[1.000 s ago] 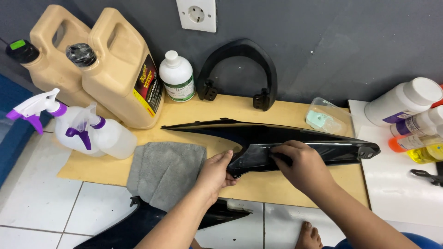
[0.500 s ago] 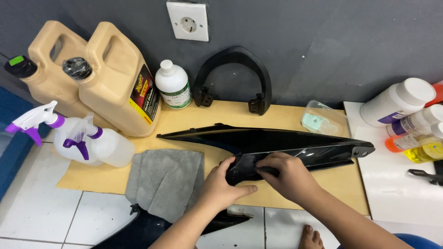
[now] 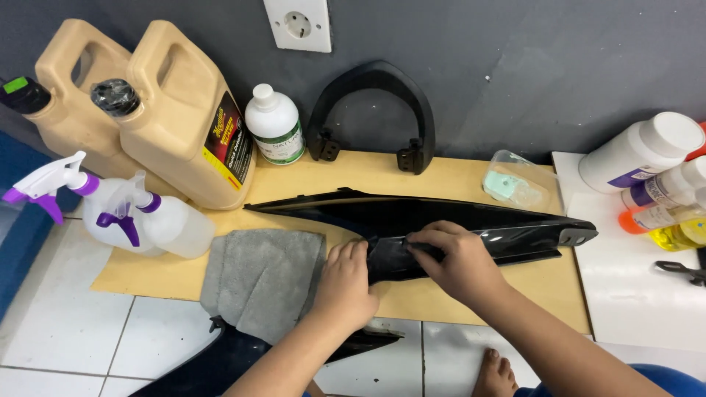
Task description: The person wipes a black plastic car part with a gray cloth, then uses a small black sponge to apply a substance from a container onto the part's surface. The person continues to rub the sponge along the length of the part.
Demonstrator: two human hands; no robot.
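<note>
Both hands keep a closed grip on the glossy black fairing panel [image 3: 441,224]: the left hand [image 3: 346,283] lies palm-down, fingers curled over its lower edge, while the right hand [image 3: 456,261] pinches a dark film on its face. That long, tapering panel lies across a tan cardboard sheet [image 3: 456,176] on the tiled floor. A grey microfibre cloth [image 3: 261,279] lies just left. Farther back stand two spray bottles [image 3: 140,217], tan jugs [image 3: 180,110] and a curved black bracket [image 3: 375,110].

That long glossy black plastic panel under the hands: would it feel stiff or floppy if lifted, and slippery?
The long glossy black plastic panel probably stays fairly stiff, since it holds its moulded curve. Its shine suggests a slippery grip. Being thin and tapered, it likely weighs little and may pivot when pushed at one end.
</note>
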